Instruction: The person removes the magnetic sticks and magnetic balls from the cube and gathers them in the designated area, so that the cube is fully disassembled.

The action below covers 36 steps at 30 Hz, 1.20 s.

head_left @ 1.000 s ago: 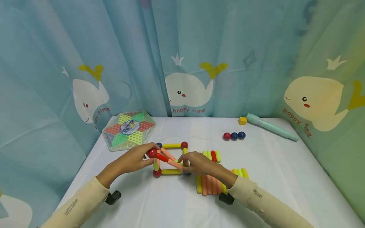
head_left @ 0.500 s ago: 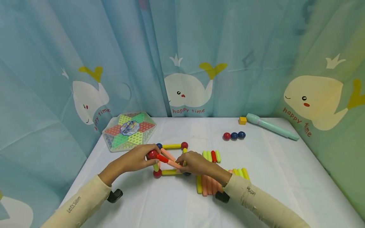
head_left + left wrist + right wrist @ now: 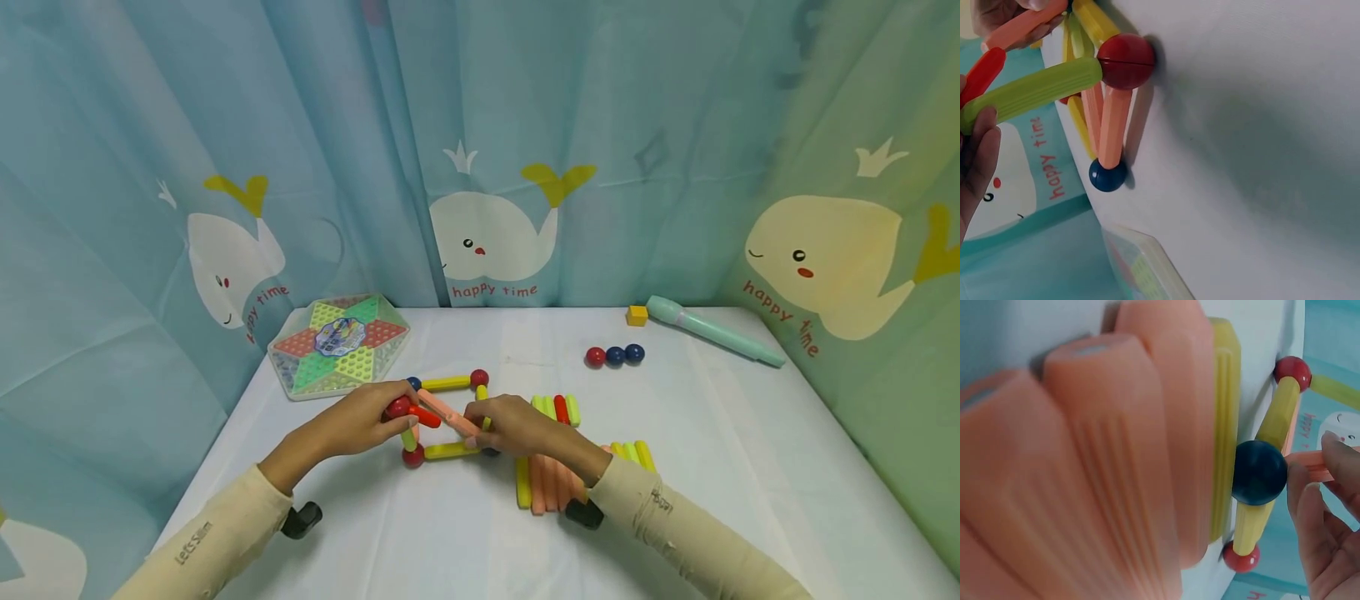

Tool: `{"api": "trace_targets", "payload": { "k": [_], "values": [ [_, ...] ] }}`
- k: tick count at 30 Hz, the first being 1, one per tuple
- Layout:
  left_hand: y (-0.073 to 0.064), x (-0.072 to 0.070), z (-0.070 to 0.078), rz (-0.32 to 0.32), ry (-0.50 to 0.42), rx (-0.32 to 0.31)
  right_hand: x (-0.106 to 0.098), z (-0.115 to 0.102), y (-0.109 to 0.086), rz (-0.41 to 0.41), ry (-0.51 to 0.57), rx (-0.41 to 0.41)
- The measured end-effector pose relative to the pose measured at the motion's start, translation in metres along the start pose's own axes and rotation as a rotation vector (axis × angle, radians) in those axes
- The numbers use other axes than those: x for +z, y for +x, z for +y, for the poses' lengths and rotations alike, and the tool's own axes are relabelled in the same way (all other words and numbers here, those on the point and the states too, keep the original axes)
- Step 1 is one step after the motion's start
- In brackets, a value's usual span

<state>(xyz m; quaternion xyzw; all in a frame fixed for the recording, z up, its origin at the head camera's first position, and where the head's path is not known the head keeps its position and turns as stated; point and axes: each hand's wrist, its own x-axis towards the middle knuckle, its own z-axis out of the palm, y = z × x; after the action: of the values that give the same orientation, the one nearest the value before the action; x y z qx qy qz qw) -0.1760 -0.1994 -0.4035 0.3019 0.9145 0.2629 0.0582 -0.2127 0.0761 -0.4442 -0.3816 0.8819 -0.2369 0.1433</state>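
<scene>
My left hand [image 3: 363, 418] grips the upper red ball [image 3: 398, 407], from which a short red rod [image 3: 426, 417] sticks out to the right. A green rod [image 3: 1035, 87] runs down from there to a lower red ball [image 3: 1125, 61] on the table. My right hand [image 3: 513, 427] pinches a pink rod [image 3: 1025, 24], its free end close to the red rod's tip; whether they touch I cannot tell. Below and around lies a frame of yellow rods [image 3: 447, 383] and balls. Beside my right fingers sits its dark blue corner ball [image 3: 1260, 472], mostly hidden in the head view.
Loose pink rods [image 3: 550, 487] and yellow rods lie in a row under my right forearm, with short rods [image 3: 561, 409] behind. Farther back are several loose balls [image 3: 615, 356], a yellow cube [image 3: 637, 316] and a mint-green pen-shaped object [image 3: 712, 332]. A star-patterned game board [image 3: 341, 343] lies left.
The pink rod in my right hand was in line with the red rod; its end now sits slightly off the red rod's tip. My right hand shifted a little left; my left hand barely moved.
</scene>
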Motion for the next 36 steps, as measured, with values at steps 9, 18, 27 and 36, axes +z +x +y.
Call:
{"api": "trace_targets", "payload": {
  "k": [9, 18, 27, 36],
  "values": [
    [0.0, 0.002, 0.001, 0.005, 0.002, -0.023, -0.005, 0.007, -0.006, -0.028, 0.056, -0.031],
    [-0.001, 0.002, 0.003, 0.005, -0.022, -0.024, -0.01, 0.013, -0.012, -0.012, 0.193, -0.131],
    [0.0, 0.002, 0.006, 0.008, 0.005, -0.011, -0.019, 0.02, -0.021, 0.123, 0.219, -0.112],
    [0.001, 0.003, 0.006, -0.001, -0.042, -0.069, -0.044, 0.041, -0.055, 0.17, 0.349, 0.006]
  ]
}}
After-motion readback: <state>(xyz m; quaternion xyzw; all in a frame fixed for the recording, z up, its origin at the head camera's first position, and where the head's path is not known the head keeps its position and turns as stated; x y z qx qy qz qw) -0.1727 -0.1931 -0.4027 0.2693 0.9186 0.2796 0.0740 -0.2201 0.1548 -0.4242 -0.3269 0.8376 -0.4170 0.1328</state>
